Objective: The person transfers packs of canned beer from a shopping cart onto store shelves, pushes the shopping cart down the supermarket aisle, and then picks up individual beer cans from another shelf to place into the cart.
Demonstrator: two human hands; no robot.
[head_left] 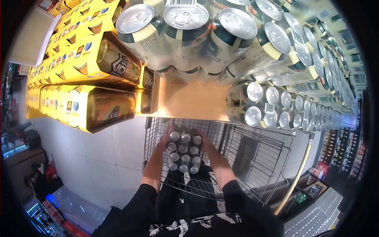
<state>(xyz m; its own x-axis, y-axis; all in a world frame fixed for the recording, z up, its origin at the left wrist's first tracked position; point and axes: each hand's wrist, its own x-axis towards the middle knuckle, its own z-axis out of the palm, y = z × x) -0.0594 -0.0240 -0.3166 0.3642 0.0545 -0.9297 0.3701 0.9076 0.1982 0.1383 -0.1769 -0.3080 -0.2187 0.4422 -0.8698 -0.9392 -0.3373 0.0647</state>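
With the can multipack [184,151] over the wire shopping cart [246,155], the left hand [165,138] and right hand [205,141], part-curled and clasping opposite sides, best press evenly for a level hold.

A smooth, light-brown wooden shelf [191,100] is seen at the centre of the frame. At its left, yellow printed cardboard multipacks of cans [69,63] are stacked. At its right, film-wrapped packs of silver-lidded metal cans [272,104] are set in rows; the support beneath the uppermost cans is hidden.
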